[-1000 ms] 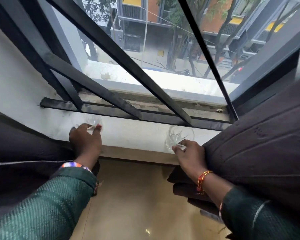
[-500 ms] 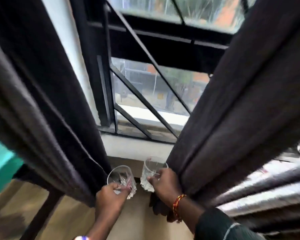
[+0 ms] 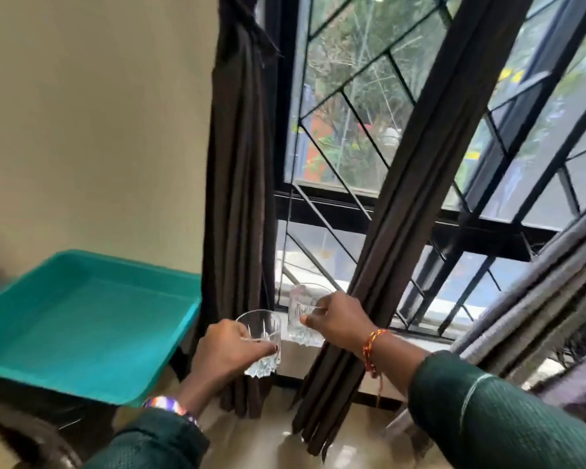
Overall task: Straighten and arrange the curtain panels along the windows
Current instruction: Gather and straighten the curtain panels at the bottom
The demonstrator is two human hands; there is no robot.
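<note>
Two dark brown curtain panels hang at the window: a bunched left panel [image 3: 239, 198] against the wall and a narrow gathered panel [image 3: 416, 177] slanting across the glass. My left hand [image 3: 225, 350] grips a clear cut-glass tumbler [image 3: 263, 340] in front of the left panel's lower part. My right hand [image 3: 339, 321] holds a second clear tumbler [image 3: 301, 314] just above the window sill [image 3: 420, 343], beside the slanted panel. Both glasses look empty.
A teal plastic tray [image 3: 82, 319] sits on a dark stand at the left, close to my left arm. A grey curtain [image 3: 535, 299] hangs bunched at the right. Black diagonal window grilles [image 3: 352, 106] back the glass. Beige wall fills the left; glossy floor lies below.
Both hands lifted the tumblers off the sill and drew back from between the curtains. The view swung up and left, bringing the teal tray and wall into sight.
</note>
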